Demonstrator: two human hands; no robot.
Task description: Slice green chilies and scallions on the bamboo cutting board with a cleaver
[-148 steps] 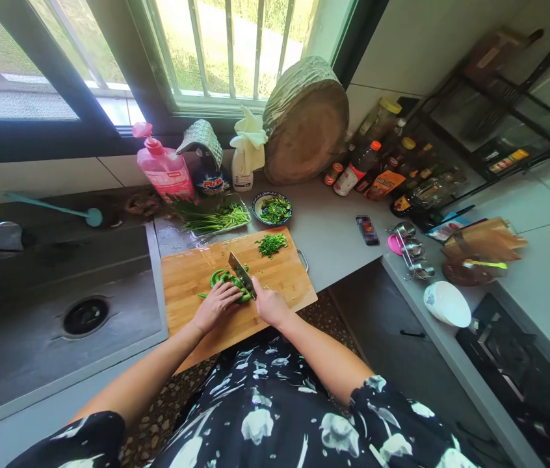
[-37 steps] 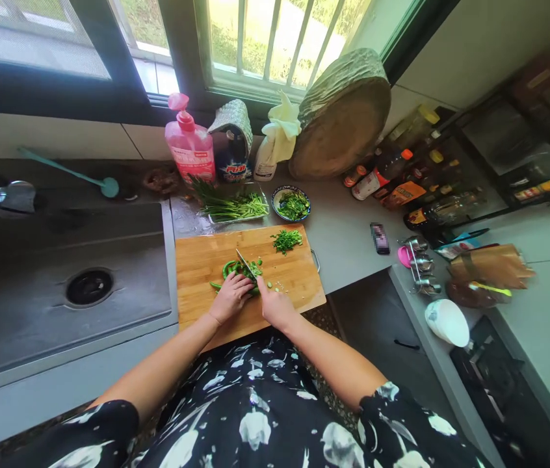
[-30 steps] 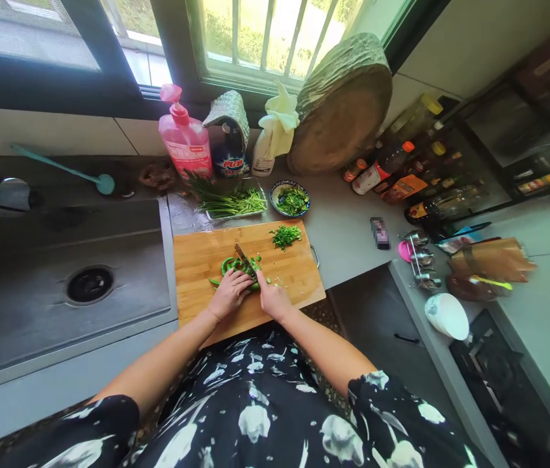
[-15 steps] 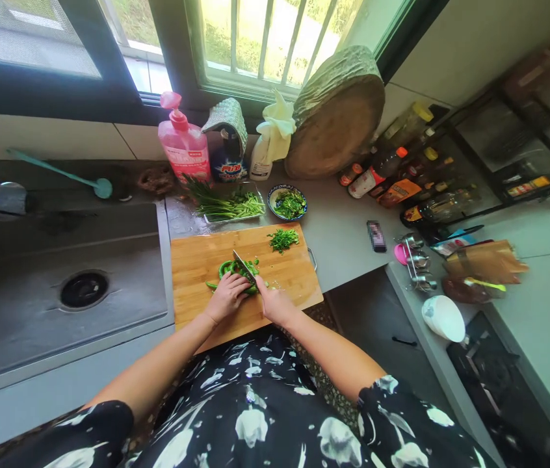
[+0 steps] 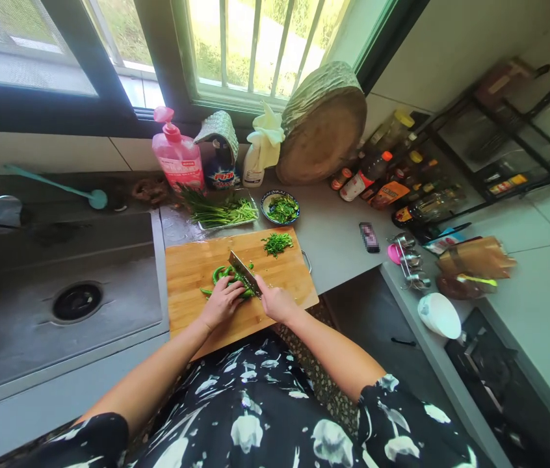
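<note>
Behind cutting board (image 5: 192, 273), small bowl (image 5: 269, 201) of chopped greens (image 5: 282, 209)

We note a pale wooden cutting board (image 5: 192, 273), smooth-grained; a bright metal knife blade (image 5: 244, 273); glossy green peppers (image 5: 220, 273); a matt grey metal sink (image 5: 21, 312); a translucent pink plastic soap bottle (image 5: 177, 159).

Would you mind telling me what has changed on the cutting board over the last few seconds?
Little. The right hand still grips the knife, its blade still at the green peppers; the left hand still pins them. The peppers' uncut part looks slightly shorter. The chopped greens and cutting board have not moved; only the camera shifted.
</note>
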